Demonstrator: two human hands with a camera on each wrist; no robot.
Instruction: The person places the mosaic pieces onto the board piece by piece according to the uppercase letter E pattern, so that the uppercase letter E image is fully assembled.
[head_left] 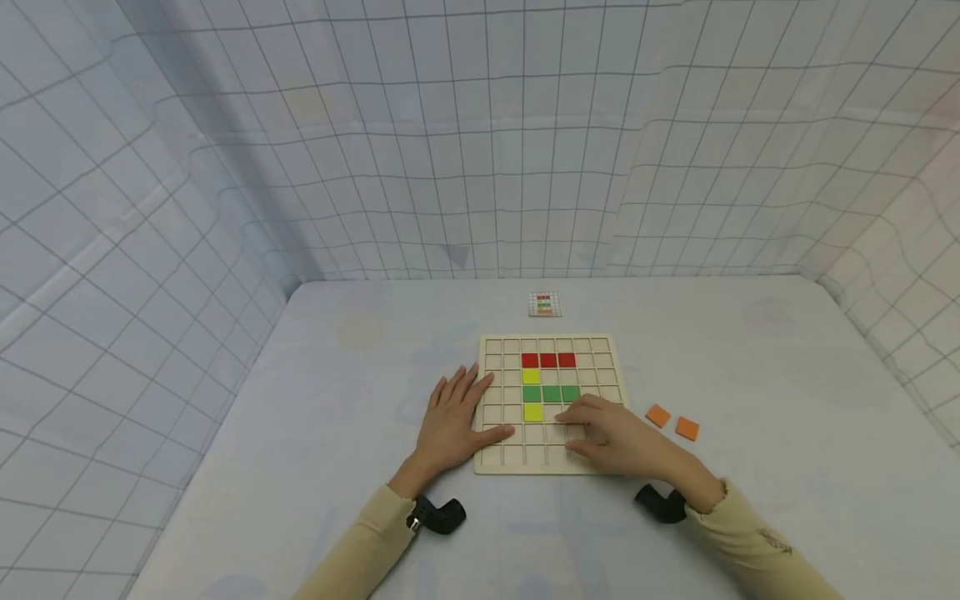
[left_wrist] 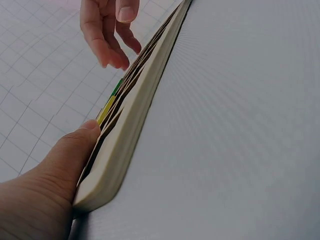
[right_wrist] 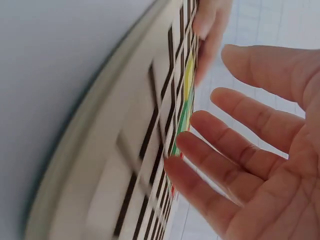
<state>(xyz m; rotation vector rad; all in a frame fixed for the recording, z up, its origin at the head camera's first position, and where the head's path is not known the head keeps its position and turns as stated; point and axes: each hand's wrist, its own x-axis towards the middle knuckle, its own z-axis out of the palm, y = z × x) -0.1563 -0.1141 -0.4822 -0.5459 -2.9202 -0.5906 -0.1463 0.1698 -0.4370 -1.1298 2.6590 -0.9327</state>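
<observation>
A pale wooden grid board point(head_left: 513, 456) lies flat on the table. My left hand point(head_left: 453, 425) rests at its left edge, fingers straight, with the thumb over the frame. Over the lower right part of the board is my right hand point(head_left: 618, 433); in the right wrist view its fingers point(right_wrist: 220, 172) are loosely spread and hold nothing. Three red tiles point(head_left: 548, 360) form a row near the top. One yellow tile point(head_left: 531, 376) sits below the leftmost red. Three green tiles point(head_left: 552, 393) make the row beneath, and another yellow tile point(head_left: 533, 412) lies under the leftmost green.
Two loose orange tiles, one nearer point(head_left: 657, 415) the board and one farther point(head_left: 687, 428), lie to its right. Behind the board is a small card point(head_left: 545, 304) with a printed coloured grid pattern. White grid-lined curtains point(head_left: 555, 167) enclose the table's back and sides.
</observation>
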